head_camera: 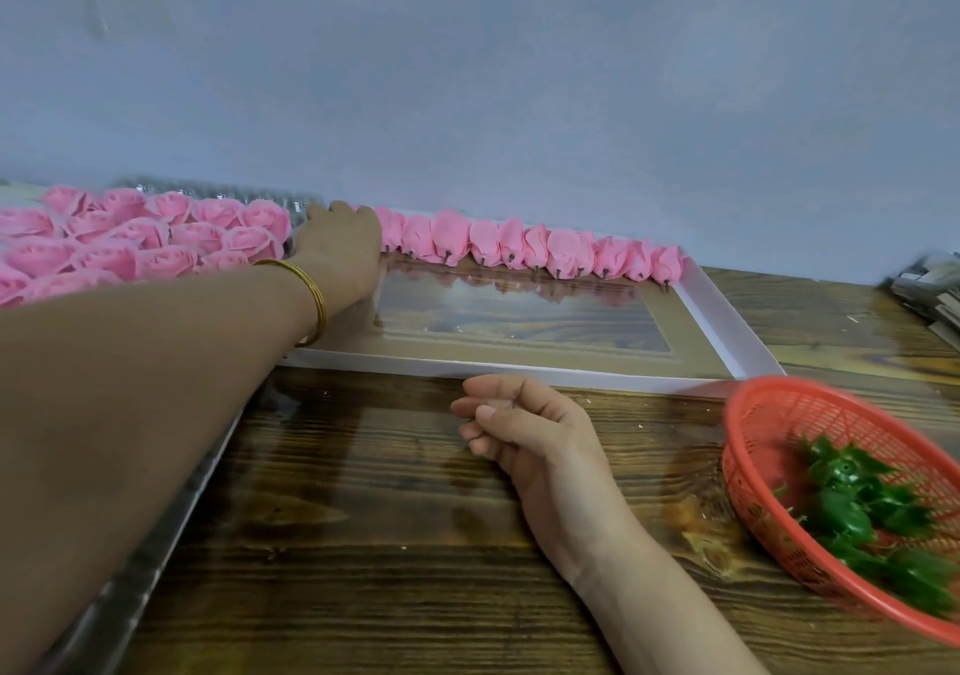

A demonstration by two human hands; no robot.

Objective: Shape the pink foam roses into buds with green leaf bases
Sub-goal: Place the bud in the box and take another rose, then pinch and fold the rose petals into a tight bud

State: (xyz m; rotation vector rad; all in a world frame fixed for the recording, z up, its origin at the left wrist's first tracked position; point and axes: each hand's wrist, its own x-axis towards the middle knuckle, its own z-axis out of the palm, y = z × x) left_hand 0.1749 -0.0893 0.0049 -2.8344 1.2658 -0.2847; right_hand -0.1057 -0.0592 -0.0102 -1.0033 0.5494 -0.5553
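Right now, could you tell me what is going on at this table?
A person's left hand reaches to the left end of a row of pink buds lined along the far side of a white box; its fingers are hidden. The right hand rests loosely curled on the wooden table, apparently empty. Open pink foam roses lie at left; green leaf bases sit in a red basket.

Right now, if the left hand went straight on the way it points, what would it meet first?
Most likely the wall: the left hand is at the left end of the bud row, right below it, though depth is unclear.
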